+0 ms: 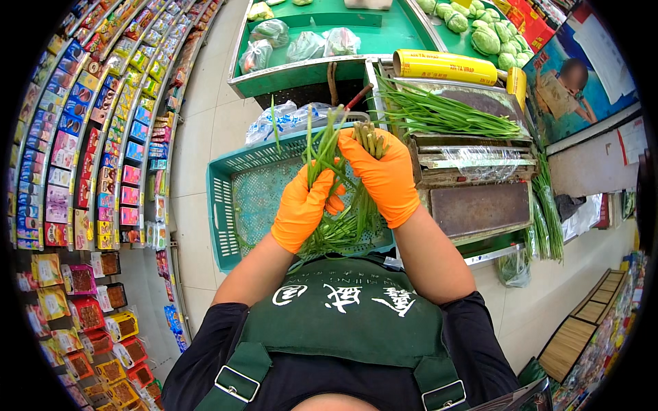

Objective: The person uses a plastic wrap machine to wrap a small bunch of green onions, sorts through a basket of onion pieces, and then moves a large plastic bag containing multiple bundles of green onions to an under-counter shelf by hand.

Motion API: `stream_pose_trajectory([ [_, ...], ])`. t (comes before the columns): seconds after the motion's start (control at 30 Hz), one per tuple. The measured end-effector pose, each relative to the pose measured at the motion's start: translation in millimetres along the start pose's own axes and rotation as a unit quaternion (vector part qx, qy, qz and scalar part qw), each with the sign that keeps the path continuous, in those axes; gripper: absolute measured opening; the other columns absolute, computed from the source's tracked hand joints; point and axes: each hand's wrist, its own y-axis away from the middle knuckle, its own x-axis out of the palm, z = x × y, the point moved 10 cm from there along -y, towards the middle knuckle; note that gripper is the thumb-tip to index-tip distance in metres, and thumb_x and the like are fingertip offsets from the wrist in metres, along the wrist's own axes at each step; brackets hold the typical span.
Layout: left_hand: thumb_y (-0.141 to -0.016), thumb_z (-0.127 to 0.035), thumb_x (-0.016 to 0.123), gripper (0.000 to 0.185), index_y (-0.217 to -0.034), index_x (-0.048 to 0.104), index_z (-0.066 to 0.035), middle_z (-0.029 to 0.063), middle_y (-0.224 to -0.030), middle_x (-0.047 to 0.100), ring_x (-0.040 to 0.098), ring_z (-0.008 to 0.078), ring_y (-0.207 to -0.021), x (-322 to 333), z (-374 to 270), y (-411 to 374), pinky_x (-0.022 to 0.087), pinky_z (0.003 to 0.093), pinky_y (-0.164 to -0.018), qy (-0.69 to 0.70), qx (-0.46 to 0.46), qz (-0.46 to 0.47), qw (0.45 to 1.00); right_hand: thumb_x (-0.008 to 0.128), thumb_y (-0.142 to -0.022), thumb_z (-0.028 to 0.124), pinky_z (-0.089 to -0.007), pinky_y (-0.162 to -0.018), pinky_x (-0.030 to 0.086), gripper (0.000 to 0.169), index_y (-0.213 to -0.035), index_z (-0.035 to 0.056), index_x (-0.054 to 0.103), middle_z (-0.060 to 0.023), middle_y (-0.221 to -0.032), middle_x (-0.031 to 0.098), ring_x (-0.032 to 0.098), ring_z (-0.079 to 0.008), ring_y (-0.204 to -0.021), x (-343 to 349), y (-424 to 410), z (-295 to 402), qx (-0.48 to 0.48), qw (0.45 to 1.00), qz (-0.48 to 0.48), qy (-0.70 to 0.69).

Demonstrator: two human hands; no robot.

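My left hand (303, 205), in an orange glove, pinches a few thin green stalks (325, 146) that point up past its fingers. Close beside it, my right hand (385, 180), gloved in orange too, grips a bundle of leafy greens (371, 139) with the cut stem ends showing at the top. The leaves of that bundle hang below the fist. Under both hands stands a teal plastic crate (220, 221), and loose greens (336, 234) lie inside its near side, partly hidden by my hands and apron.
Long green leaves (452, 110) lie on a wrapping machine (478, 205) at right, near a yellow cling-film roll (444, 67). Beyond the crate, a green display stand (303, 79) holds bagged vegetables (308, 47). Cabbages (486, 41) sit farther right. Packed snack shelves (97, 128) line the left.
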Motion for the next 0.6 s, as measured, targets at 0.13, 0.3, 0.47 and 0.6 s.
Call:
stream_pose_trajectory([
  [0.13,-0.106,-0.028,0.056,0.033,-0.132,0.058,-0.008,0.0061,-0.094,0.068,0.064,0.0114,-0.065,-9.2,-13.2,2.6,0.050,0.0239,-0.057,0.015,0.032,-0.079,0.996,0.073,-0.096,0.018,-0.0208,-0.058,0.041,0.015,-0.104,0.0053,0.072,0.0052,-0.082,0.067,0.051,-0.0024,-0.066,-4.8,6.3,8.7,-0.058,0.996,-0.033,0.057],
  [0.3,-0.105,-0.027,0.058,0.032,-0.130,0.061,-0.007,0.0060,-0.093,0.069,0.065,0.0111,-0.067,-1.5,0.6,7.7,0.050,0.0238,-0.058,-0.039,0.015,-0.038,0.998,0.073,-0.096,0.019,-0.0213,-0.058,0.041,0.017,-0.104,0.0047,0.071,0.0030,-0.082,0.067,0.052,-0.0038,-0.065,8.8,6.1,1.5,0.023,0.999,0.038,-0.007],
  [0.47,-0.106,-0.027,0.056,0.033,-0.131,0.057,-0.005,0.0087,-0.094,0.070,0.067,0.0143,-0.070,11.3,-3.7,12.9,0.052,0.0256,-0.060,-0.078,0.022,0.007,0.997,0.073,-0.096,0.019,-0.0218,-0.057,0.041,0.018,-0.105,0.0032,0.071,0.0013,-0.080,0.067,0.053,-0.0057,-0.064,0.1,8.3,10.9,0.003,1.000,0.016,0.013],
  [0.6,-0.106,-0.026,0.056,0.031,-0.129,0.058,-0.005,0.0081,-0.092,0.069,0.066,0.0141,-0.069,13.9,-0.2,15.4,0.051,0.0257,-0.059,-0.098,0.020,0.023,0.995,0.075,-0.094,0.019,-0.0225,-0.055,0.039,0.019,-0.104,0.0031,0.071,0.0026,-0.077,0.064,0.050,-0.0056,-0.059,-7.4,6.6,22.5,0.010,1.000,-0.005,-0.005],
])
